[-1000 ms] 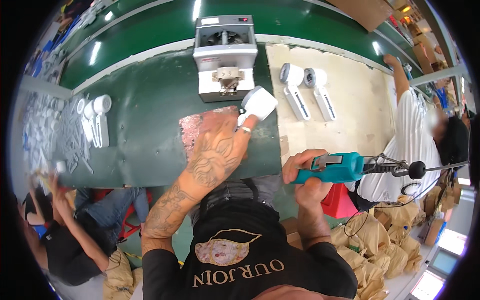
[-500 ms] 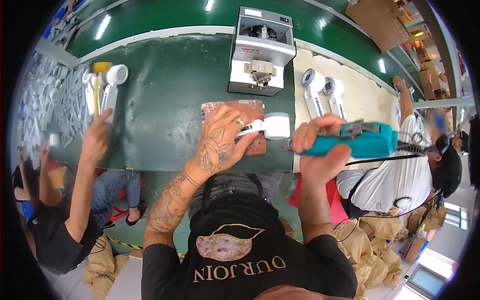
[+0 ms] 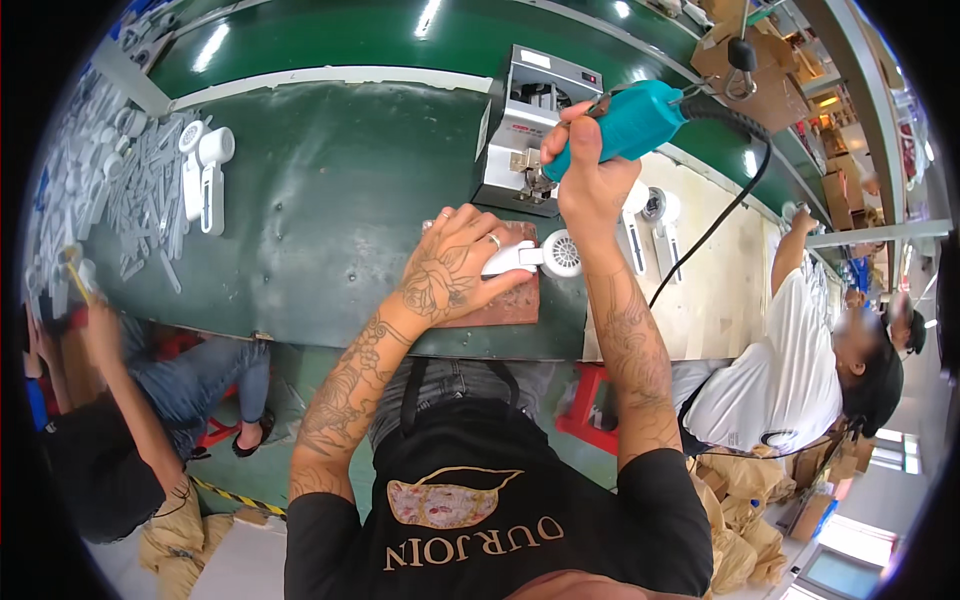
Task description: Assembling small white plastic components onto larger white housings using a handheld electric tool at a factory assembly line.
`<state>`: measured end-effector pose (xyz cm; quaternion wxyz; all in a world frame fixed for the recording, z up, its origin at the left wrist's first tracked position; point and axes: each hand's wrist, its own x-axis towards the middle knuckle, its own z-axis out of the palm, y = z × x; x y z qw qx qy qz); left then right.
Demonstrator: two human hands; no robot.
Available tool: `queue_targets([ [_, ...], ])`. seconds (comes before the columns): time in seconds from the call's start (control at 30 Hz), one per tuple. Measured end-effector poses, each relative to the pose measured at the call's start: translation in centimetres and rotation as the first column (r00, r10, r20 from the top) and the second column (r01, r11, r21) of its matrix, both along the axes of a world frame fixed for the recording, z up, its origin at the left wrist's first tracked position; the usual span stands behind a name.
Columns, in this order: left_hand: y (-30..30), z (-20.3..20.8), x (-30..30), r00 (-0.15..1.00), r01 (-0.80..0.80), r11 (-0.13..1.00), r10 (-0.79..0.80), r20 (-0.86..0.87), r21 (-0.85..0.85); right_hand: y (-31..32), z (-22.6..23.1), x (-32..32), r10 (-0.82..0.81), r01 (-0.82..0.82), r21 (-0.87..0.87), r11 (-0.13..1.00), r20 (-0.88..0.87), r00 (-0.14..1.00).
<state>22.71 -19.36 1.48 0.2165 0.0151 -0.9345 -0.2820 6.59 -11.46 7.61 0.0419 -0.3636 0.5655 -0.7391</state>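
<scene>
A white handheld fan [image 3: 562, 254] lies across a worn reddish pad [image 3: 505, 308] on the bench, its round grille facing up and to the right. My left hand [image 3: 450, 265] is closed around the fan's handle, with fingers and thumb on either side. My right hand [image 3: 595, 185] grips a teal electric screwdriver [image 3: 640, 115] by its lower body. The screwdriver points down and left, its tip end at the front of a grey box-shaped screw feeder [image 3: 498, 170]. Whether the tip touches the feeder's metal outlet, I cannot tell.
Two white fans [image 3: 660, 215] lie on the beige sheet [image 3: 715, 320] at right, and two more fans [image 3: 212, 180] at left beside a heap of grey parts [image 3: 140, 205]. A black cord [image 3: 715, 228] hangs from the screwdriver. People sit on both sides.
My right hand has carried the screwdriver up and away from me to the feeder. The fan has turned in my left hand, showing its grille. The left co-worker's hand has withdrawn from the fans.
</scene>
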Motion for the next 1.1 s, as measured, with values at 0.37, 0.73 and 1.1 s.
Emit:
queue_targets([
  [0.37,0.1,-0.3,-0.2,0.999,-0.032,0.999,0.032,0.014,0.002,1.9,-0.5,1.9,0.006,-0.018,0.070,0.997,0.174,0.985],
  [0.73,0.1,0.0,-0.1,0.995,0.011,1.000,-0.008,0.103,-0.024,4.0,-1.3,3.0,0.105,-0.109,0.022,0.994,0.139,0.985],
  [1.1,0.5,0.6,-0.5,0.996,0.024,0.998,-0.018,0.082,-0.066,3.9,-2.4,3.0,0.087,-0.101,0.079,0.992,0.169,0.982],
])
